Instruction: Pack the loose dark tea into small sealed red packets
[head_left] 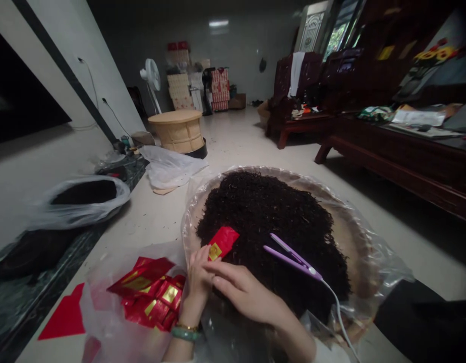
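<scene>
My left hand [199, 272], with a green bangle at the wrist, is closed on a small red packet [226, 240] with a gold label. The packet is tilted over the near left edge of a pile of dark dried leaves, likely tea [263, 206]. My right hand [238, 287] reaches across with fingers stretched out, its fingertips against my left hand near the packet's lower end. Right of the hands, a purple mini hair straightener [293, 258] lies on the leaves, its jaws apart. A plastic bag [104, 292] at lower left holds several red and gold packets [157, 295].
The leaves sit in a wide round basket lined with clear plastic [363, 237]. A white cord [341, 315] runs from the straightener to the bottom edge. A red sheet [66, 315], an open bag of dark leaves [123, 194], a round wooden stand [176, 126] and dark furniture [399, 166] surround it.
</scene>
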